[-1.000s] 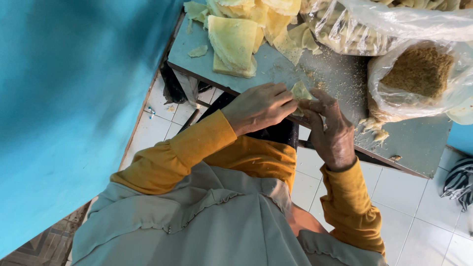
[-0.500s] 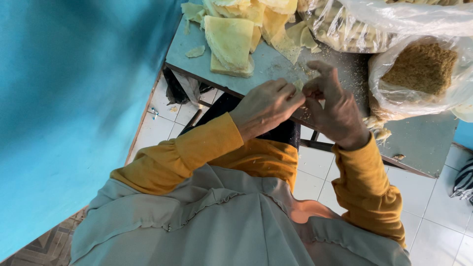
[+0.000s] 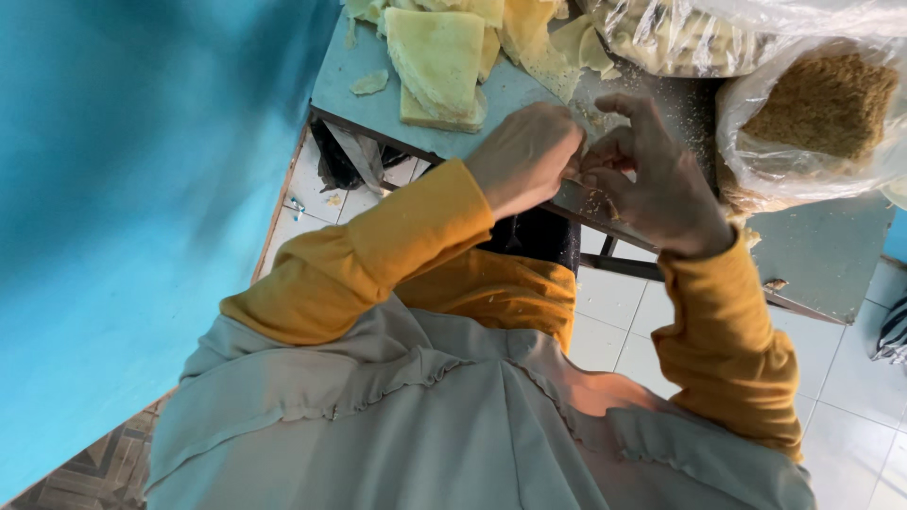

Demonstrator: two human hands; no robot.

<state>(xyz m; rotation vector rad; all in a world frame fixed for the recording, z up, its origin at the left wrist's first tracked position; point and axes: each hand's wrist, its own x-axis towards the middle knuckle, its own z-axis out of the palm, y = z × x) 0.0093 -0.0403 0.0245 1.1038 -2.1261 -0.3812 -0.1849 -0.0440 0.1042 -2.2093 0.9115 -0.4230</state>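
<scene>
Hands meet at the near edge of a grey-blue table (image 3: 359,76), seen from above the person's head. The left hand (image 3: 524,156) is curled into a loose fist, knuckles up, and its fingertips press against those of the right hand (image 3: 652,179). The right hand is half closed, with the thumb and the first fingers bent toward the left hand and one finger lifted higher. Between the two sets of fingertips there is something small and pale, but it is almost hidden, so I cannot tell what it is or which hand really holds it. Crumbs (image 3: 597,200) lie on the table edge just under the hands.

Both arms wear mustard-yellow sleeves (image 3: 378,255), and a pale grey cloth with a ruffled seam (image 3: 397,416) covers the chest and shoulders below them.

Further on the table, a stack of thin pale-yellow sheets (image 3: 436,59) lies flat, near the left hand but not touching it. More loose sheets (image 3: 557,38) lie beside the stack. On the right, a clear plastic bag with brown crumbly filling (image 3: 822,104) stands open, near the right hand. Another clear bag (image 3: 680,38) with pale pieces lies behind it.

A blue wall (image 3: 123,189) fills the left side, and white floor tiles (image 3: 614,312) show under the table.
</scene>
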